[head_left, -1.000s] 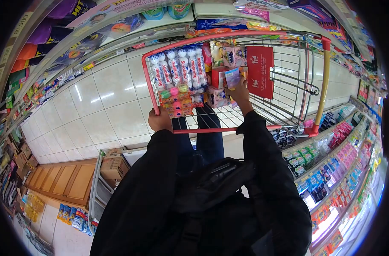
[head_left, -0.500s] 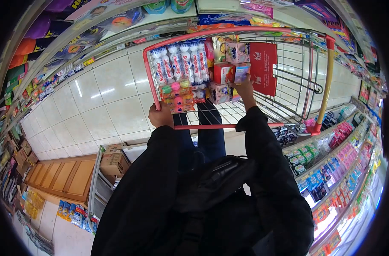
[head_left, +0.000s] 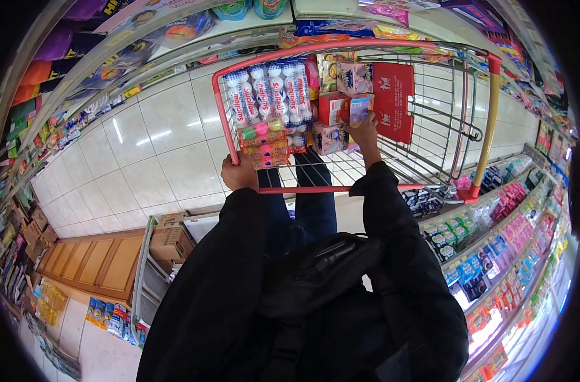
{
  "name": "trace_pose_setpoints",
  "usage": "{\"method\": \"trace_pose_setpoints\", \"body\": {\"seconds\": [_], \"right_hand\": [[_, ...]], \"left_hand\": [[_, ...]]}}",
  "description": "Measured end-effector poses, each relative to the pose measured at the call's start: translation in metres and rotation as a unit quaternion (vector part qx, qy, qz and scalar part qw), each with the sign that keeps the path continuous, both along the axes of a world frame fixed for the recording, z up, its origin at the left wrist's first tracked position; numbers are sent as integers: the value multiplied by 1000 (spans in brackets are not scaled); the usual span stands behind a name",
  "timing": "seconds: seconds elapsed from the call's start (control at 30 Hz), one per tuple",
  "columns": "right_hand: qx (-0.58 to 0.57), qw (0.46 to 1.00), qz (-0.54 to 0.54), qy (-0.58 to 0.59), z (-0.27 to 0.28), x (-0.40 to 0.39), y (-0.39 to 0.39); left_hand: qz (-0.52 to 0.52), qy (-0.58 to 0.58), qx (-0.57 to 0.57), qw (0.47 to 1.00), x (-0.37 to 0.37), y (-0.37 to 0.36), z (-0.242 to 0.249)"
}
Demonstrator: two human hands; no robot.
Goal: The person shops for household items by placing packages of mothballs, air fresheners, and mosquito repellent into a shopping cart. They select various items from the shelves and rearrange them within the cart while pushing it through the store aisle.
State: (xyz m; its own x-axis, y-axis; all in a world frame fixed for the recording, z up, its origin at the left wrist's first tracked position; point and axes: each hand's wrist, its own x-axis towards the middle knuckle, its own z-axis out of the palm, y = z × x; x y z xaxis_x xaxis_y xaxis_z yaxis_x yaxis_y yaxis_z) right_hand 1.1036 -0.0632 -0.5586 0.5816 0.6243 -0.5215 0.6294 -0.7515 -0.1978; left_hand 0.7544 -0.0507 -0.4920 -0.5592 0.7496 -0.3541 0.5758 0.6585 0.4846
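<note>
A shopping cart [head_left: 341,189] with a red rim stands in front of me. My left hand [head_left: 240,172] is wrapped round the rim at its near left corner. Inside the cart, my right hand [head_left: 364,132] grips a small purple box [head_left: 359,111] beside a red box [head_left: 333,109]. A patterned box [head_left: 330,138] lies just left of that hand, and a pink box [head_left: 354,79] is beyond it. Packs of white balls [head_left: 268,92] fill the cart's left end, with packs of colourful balls [head_left: 264,150] nearer me.
A red panel [head_left: 394,102] hangs at the cart's right part, before the yellow handle [head_left: 488,130]. Stocked shelves [head_left: 487,248] line the right side, and more run along the top. Cardboard boxes [head_left: 171,242] stand on a rack at the lower left.
</note>
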Motion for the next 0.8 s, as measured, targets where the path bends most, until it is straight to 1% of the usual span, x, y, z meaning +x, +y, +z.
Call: {"method": "trace_pose_setpoints", "body": {"seconds": [0.07, 0.17, 0.27, 0.37, 0.47, 0.5, 0.53, 0.57, 0.6, 0.7, 0.73, 0.8], "right_hand": [[-16, 1000, 1, -5, 4, 3, 2], [-59, 998, -14, 20, 16, 11, 13], [-32, 999, 29, 29, 26, 21, 20], [-14, 995, 100, 8, 29, 27, 30], [6, 983, -9, 182, 31, 23, 55], [73, 948, -134, 281, 35, 14, 62], [139, 882, -255, 370, 48, -6, 76], [201, 790, -368, 448, 54, -15, 82], [228, 782, -373, 443, 47, -12, 88], [368, 797, -368, 307, 1, 6, 105], [355, 783, -365, 356, 36, -5, 119], [334, 781, -385, 362, 44, -2, 138]], "left_hand": [[4, -4, -5, 1000, 0, 0, 0], [2, -5, 3, 1000, -1, -1, -3], [1, -2, 5, 1000, 0, -2, -2], [8, 3, -3, 1000, 0, -1, -3], [2, 3, -9, 1000, 0, -2, -3], [-2, 5, -9, 1000, 0, -1, -1], [-8, 7, -9, 1000, 0, 0, 1], [-7, 9, -7, 1000, -1, -1, -1], [-6, 10, -5, 1000, -1, -2, -4], [-7, 12, 5, 1000, -1, -1, -7], [-7, 13, 7, 1000, -1, -2, -6], [-11, 16, 3, 1000, -1, -2, -5]]}}
